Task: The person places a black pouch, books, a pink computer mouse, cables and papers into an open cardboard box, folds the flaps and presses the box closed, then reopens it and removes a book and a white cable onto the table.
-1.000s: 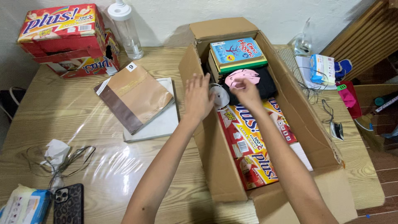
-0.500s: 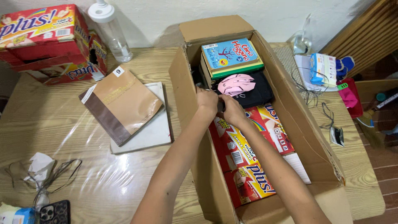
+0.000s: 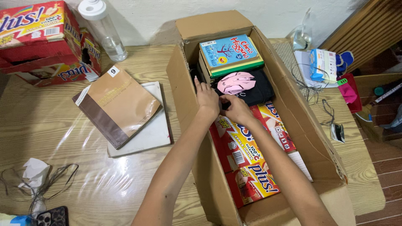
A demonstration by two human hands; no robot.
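Observation:
An open cardboard box (image 3: 181,79) stands on a wooden table. At its far end lies a blue book (image 3: 228,52) on a green one. In front of them a pink computer mouse (image 3: 235,82) rests on a black bundle (image 3: 264,90). Red and yellow drink cartons (image 3: 251,167) fill the near half. Both my hands reach inside the box. My left hand (image 3: 207,98) lies along the left wall, fingers stretched forward. My right hand (image 3: 236,109) touches it, fingers curled at the black bundle's near edge. Whatever is between them is hidden.
Left of the box a brown book (image 3: 117,104) lies on a white one (image 3: 157,134). Behind stand a red carton case (image 3: 37,37) and a clear bottle (image 3: 102,31). A tissue with cords (image 3: 35,175) and a phone (image 3: 52,217) lie near left. Cables and packets (image 3: 322,65) crowd the right.
My hands went from above the box down into it and came together beside the black bundle. The small white round thing seen by my left hand a second ago is out of sight.

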